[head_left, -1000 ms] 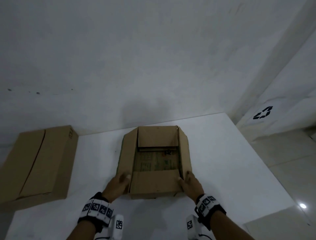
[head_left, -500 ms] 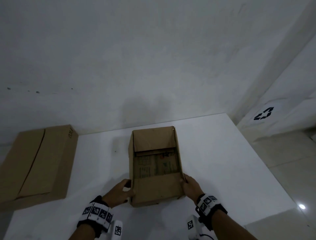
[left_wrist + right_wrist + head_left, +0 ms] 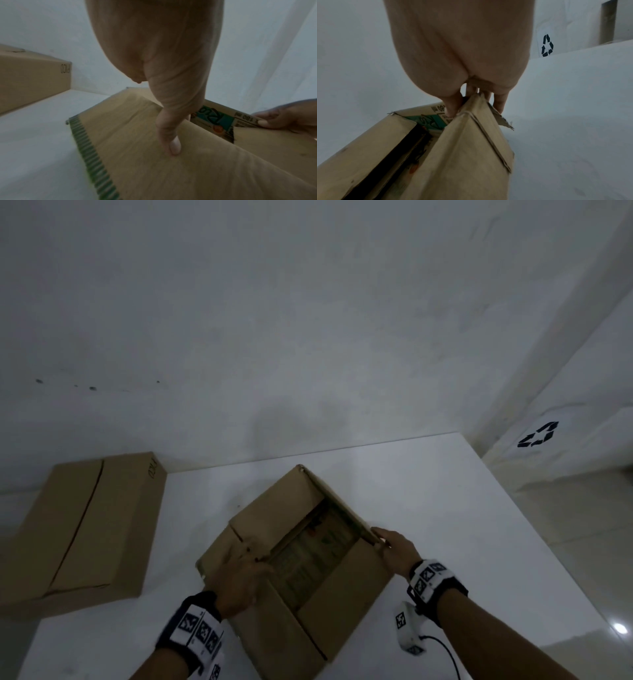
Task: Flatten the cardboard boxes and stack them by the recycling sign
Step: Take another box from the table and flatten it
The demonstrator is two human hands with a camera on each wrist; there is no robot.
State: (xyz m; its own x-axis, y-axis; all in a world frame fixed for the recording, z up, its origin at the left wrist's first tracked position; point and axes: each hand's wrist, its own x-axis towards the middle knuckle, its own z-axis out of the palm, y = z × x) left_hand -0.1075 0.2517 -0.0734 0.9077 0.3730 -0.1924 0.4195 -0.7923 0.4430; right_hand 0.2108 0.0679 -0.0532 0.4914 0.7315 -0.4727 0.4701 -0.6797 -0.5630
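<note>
Open cardboard box [image 3: 301, 570] skewed on table [image 3: 445, 508]; left hand [image 3: 239, 580] pinches near flap, right hand [image 3: 397, 547] grips corner edge.

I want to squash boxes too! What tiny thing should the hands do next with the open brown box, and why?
Probably push the two corners toward each other so the open brown cardboard box folds flat. The right hand already pinches its far right corner, the left hand grips a flap on the near left side, and the box sits skewed on the white table, its walls not yet flat.
</note>
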